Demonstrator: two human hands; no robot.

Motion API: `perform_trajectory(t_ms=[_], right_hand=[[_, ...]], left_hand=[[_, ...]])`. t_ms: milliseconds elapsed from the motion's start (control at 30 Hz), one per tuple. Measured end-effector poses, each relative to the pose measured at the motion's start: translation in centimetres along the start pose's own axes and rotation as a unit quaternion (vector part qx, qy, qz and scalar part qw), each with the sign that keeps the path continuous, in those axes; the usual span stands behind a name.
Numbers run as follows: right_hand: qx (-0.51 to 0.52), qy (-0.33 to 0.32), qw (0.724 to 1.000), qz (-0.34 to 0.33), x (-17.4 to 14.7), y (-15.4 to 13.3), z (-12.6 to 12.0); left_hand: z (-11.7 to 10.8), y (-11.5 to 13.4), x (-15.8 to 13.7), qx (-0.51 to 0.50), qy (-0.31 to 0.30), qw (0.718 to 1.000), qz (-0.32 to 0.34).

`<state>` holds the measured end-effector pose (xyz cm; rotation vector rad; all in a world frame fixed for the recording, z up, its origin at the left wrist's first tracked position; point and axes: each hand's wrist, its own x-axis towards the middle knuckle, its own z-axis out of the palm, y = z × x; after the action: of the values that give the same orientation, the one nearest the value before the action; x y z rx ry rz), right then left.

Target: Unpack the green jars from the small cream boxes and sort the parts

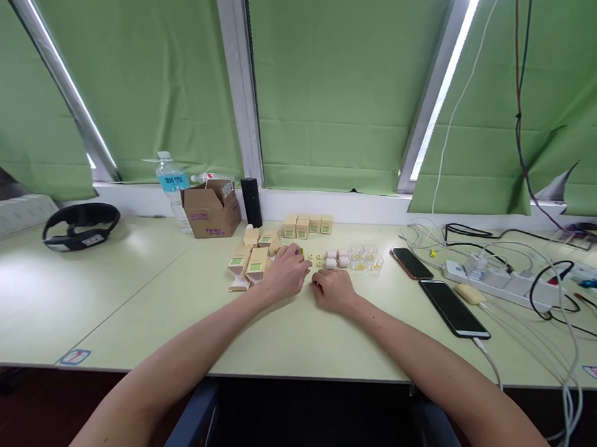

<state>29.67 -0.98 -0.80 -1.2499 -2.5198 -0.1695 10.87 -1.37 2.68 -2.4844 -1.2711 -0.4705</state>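
My left hand [288,272] is over the table with its fingers bent inward; a small green piece shows by the fingertips, and whether it is held is unclear. It is close beside opened cream cardboard boxes [257,264] with green windows. My right hand [333,291] rests on the table with curled fingers, and anything inside them is hidden. Beyond the hands are small yellowish pieces [318,260], several pale pink-white cylindrical pieces [331,263] and several clear small containers [357,258] with yellow centres. More cream boxes [302,226] stand upright in a row behind.
At the back left are a brown carton [211,212], a water bottle [173,187] and a black upright object [251,202]. A black headband [81,227] lies far left. To the right lie two phones [454,308], a white power strip [500,285] and tangled cables.
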Motion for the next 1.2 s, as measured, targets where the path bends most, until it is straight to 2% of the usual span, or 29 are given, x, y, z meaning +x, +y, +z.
perform_trajectory(t_ms=[100, 267, 367, 633, 900, 1200], right_hand=[[0.002, -0.001, 1.0, -0.001, 0.0, -0.1, -0.1], [0.005, 0.006, 1.0, -0.002, -0.1, -0.3, -0.3], [0.001, 0.007, 1.0, -0.009, -0.1, -0.3, -0.3], [0.001, 0.0, 1.0, -0.017, 0.0, -0.3, -0.2], [0.009, -0.003, 1.0, -0.019, 0.0, -0.4, -0.3], [0.004, -0.005, 1.0, -0.023, 0.1, -0.4, -0.3]], left_hand=[[0.0, -1.6, 2.4, 0.042, 0.0, 0.998, -0.045], [1.1, -5.8, 7.7, 0.092, -0.087, 0.982, -0.14], [2.7, -6.8, 9.9, 0.086, -0.107, 0.976, -0.166], [6.4, -6.1, 12.2, 0.073, -0.128, 0.967, -0.208], [6.3, -6.5, 12.5, 0.045, -0.139, 0.966, -0.215], [6.7, -5.0, 12.8, 0.04, -0.152, 0.958, -0.239]])
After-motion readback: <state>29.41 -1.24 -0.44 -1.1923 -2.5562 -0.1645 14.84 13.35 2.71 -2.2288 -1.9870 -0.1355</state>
